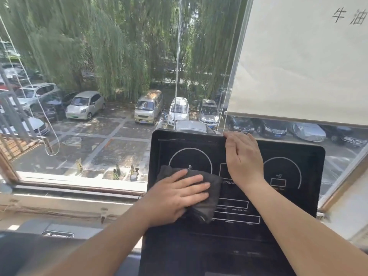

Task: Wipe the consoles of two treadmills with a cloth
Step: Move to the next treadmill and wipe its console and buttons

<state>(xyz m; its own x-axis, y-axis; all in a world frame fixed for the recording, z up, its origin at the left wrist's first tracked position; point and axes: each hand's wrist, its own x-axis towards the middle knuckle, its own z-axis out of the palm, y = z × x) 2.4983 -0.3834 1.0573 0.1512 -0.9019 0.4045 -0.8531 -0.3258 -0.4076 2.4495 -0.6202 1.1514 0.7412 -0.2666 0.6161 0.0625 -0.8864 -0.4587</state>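
A black treadmill console with white circles and boxes on its face stands in front of me, against the window. A dark grey cloth lies flat on the console's left half. My left hand presses down on the cloth, palm flat and fingers together. My right hand grips the console's top edge near the middle, fingers curled over the rim.
A large window fills the view behind the console, with a parking lot and trees outside. A cream roller blind hangs at the upper right. A window sill runs to the left. A dark part of another machine shows at the lower left.
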